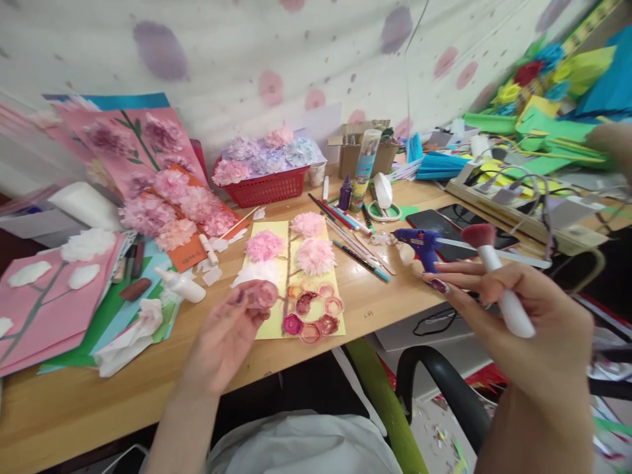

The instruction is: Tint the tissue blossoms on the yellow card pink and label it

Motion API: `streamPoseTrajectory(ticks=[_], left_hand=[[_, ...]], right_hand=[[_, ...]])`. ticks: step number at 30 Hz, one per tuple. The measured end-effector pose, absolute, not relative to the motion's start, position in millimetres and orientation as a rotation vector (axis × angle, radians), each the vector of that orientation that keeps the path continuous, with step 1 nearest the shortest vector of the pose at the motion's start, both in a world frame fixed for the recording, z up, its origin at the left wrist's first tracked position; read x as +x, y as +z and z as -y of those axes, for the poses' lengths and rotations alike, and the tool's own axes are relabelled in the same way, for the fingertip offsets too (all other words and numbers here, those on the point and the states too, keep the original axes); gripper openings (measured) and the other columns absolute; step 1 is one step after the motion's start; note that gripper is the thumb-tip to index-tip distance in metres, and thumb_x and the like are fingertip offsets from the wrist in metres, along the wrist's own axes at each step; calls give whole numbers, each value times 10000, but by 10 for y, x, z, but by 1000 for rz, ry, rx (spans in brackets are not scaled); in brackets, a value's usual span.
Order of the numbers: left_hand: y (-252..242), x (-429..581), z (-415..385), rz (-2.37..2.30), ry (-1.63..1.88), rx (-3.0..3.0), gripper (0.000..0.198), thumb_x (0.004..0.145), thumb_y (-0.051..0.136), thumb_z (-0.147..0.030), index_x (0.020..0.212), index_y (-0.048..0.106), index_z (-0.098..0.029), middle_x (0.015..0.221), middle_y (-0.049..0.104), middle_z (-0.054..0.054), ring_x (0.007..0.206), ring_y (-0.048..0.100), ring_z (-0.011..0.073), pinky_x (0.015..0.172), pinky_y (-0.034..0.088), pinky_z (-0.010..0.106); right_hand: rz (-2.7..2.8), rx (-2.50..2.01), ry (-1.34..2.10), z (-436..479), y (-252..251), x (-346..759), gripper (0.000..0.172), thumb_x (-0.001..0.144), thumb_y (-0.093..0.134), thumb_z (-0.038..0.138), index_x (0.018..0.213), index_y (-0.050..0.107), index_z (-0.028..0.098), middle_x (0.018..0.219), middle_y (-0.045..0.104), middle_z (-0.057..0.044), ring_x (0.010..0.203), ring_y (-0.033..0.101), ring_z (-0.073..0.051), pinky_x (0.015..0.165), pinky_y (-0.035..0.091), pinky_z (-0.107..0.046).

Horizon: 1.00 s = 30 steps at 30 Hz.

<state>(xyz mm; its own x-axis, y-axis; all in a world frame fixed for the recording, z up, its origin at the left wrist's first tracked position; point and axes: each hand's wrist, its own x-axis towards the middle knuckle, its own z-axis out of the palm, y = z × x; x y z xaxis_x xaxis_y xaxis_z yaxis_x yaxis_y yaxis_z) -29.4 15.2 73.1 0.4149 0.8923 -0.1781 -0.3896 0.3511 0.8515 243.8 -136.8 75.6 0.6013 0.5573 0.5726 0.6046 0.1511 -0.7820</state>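
Observation:
My left hand (pixel 217 345) is closed, pinching a small round pinkish pot (pixel 263 295) over the front of a yellow sheet (pixel 266 322). My right hand (pixel 536 329) grips a makeup brush (pixel 507 296) with a white handle and dusky-pink bristles. Its outstretched fingertips are by the grip of a blue glue gun (pixel 419 242); I cannot tell whether they touch. On the sheet, fluffy pink paper flowers (pixel 315 255) sit along a brown painted stem. A ring of round pots with pink and red powder (pixel 310 332) lies on the sheet's lower right.
Behind are a red basket of paper flowers (pixel 266 188), pens (pixel 363 262) and scissors (pixel 385 210). Phones (pixel 434 230) and a power strip (pixel 523 214) lie right, below another person's blurred hand (pixel 612 145). A glue bottle (pixel 182 284) and pink flower cards (pixel 54 309) lie left.

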Motion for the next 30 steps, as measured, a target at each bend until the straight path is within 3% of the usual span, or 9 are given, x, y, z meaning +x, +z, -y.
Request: streamPoseTrajectory(ticks=[3,6,9,15,19,22,25,30], left_hand=[[740,-350,-225,-830,1061,765,304,601,914,-269,798,709,-163,844,698,17,769,646,140,700,613,225],[732,-373,-281,-925,1109,679,112,723,760,-139,807,691,-170,866,714,25,803,669,158,713,633,254],[713,-363,-290,-983,1108,635,134,763,634,-68,823,691,-173,883,713,26,815,675,160,717,646,268],[648,-307,-265,-979,1051,667,118,683,723,-135,797,700,-159,905,698,39,837,663,164,709,646,236],[621,-286,-243,-954,1011,698,275,554,876,-239,760,706,-175,899,689,25,843,642,166,696,642,221],[611,-295,-223,-957,998,702,408,459,945,-299,777,715,-188,930,687,19,866,631,168,713,641,223],[596,-308,-213,-953,992,723,454,424,970,-332,771,715,-191,942,680,17,870,624,162,719,636,220],[566,-300,-209,-951,979,745,475,431,972,-349,802,728,-182,933,686,27,879,627,163,721,625,212]], right_hand=[[1048,-1530,52,1423,672,2518,293,809,760,262,710,485,265,877,783,-22,990,750,-293,906,574,-475],[1035,-1554,150,1459,617,2548,277,848,716,243,738,462,262,868,785,-20,1049,738,-277,882,578,-431],[1033,-1587,237,1496,607,2559,229,874,662,226,770,461,262,907,783,-31,1101,719,-275,897,562,-433],[1105,-1692,283,1588,670,2592,190,814,580,122,818,461,271,1032,786,-33,1257,628,-279,1025,452,-479],[1023,-1684,289,1581,675,2561,219,788,633,155,797,447,269,1018,791,-33,1200,659,-292,1016,451,-495],[905,-1631,267,1532,631,2532,304,798,726,254,756,425,267,890,796,-19,1094,715,-295,983,484,-489],[803,-1568,254,1477,574,2519,336,781,766,286,733,435,266,788,788,-4,989,754,-288,915,532,-460],[715,-1568,198,1442,520,2525,380,702,835,280,749,458,268,780,786,2,851,763,-266,832,561,-432]])
